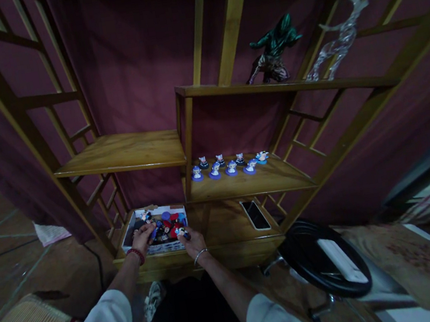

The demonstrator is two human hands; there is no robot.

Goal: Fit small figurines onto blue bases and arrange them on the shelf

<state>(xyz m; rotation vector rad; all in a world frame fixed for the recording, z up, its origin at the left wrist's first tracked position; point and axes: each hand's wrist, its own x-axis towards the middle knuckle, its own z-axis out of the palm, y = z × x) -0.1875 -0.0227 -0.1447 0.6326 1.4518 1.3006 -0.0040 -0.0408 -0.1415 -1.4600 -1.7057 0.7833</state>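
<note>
Figurine (183, 233), small, blue and white, pinched between the thumb and fingers of my right hand (195, 244) at the near right corner of the box (167, 247). My left hand (141, 239) reaches over the box's left side, fingers curled among the contents; whether they grasp a piece, I cannot tell. For sound handling, I judge, I should grip lightly by the solid body, lift straight clear of neighbouring pieces, and steady the heap with my left fingers. The box, pale inside with a patterned front, contains jumbled red, black and blue pieces (174, 218) and a purple disc (166, 215). The upper-right compartment (243, 186) holds two rows of standing figures (231, 168).
</note>
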